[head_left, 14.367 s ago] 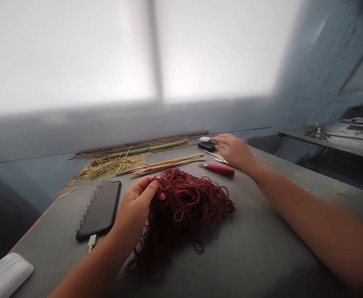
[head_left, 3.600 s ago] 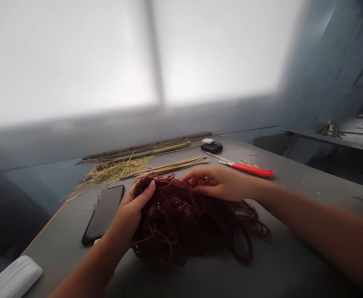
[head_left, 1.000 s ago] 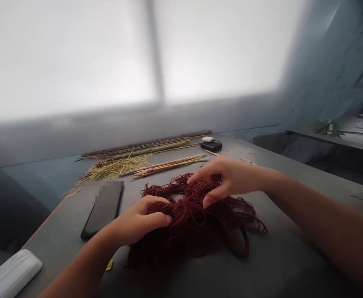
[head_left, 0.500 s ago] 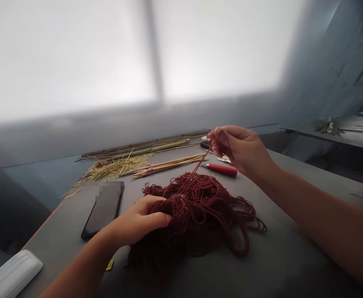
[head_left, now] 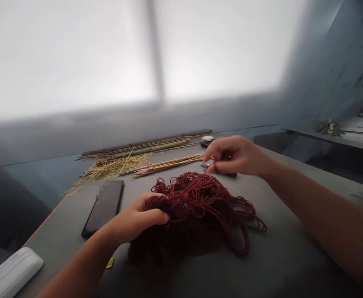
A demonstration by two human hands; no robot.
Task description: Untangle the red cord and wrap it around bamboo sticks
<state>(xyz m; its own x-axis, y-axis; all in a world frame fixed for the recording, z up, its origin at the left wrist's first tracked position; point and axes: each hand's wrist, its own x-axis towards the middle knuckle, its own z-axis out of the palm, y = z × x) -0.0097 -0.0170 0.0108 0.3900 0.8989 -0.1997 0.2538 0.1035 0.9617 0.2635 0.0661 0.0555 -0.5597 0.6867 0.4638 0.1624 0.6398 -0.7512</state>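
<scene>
The left hand [head_left: 134,219] grasps the cord [head_left: 203,194], thumb on top; the right hand [head_left: 239,155] hovers above its far edge, fingers bent, thumb and forefinger parted.

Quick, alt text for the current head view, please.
A left hand holds a tangled heap of dark red cord on a gray table, the right hand near its far side. A phone lies to the left, thin sticks beyond.
</scene>
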